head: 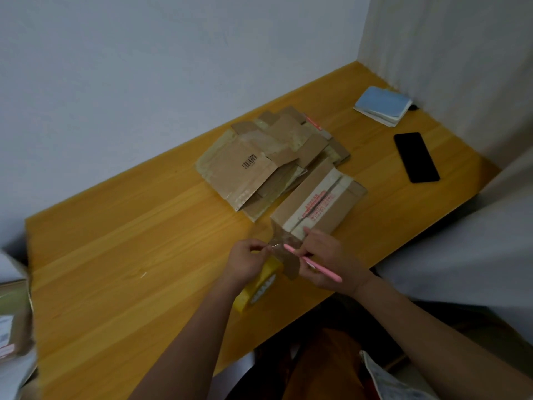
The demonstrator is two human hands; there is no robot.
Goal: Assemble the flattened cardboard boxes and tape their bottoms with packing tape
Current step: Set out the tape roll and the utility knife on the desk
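Head view: you are looking down on a yellow wooden table (115, 255) set into a corner of pale walls. Your left hand (248, 262) has its fingers curled, pinching the free end of a strip of clear packing tape (284, 243) that runs to the near end of the assembled box (320, 204). Your right hand (326, 259) grips a pink cutter (313, 262), its tip laid across the tape, while the forefinger touches the box's near edge. The box lies on the table with its flaps closed, old pale tape with red print along the seam. The yellow tape roll (259, 284) sits on the table just under your left wrist, partly hidden by it. Behind the box, touching its far side, lies a pile of flattened boxes (259, 166); the top one shows a barcode. Well to the right are a black phone (416, 157) and, nearer the corner, a blue-covered notebook (382, 105). At the left edge, blurred, more cardboard (13, 319) shows.
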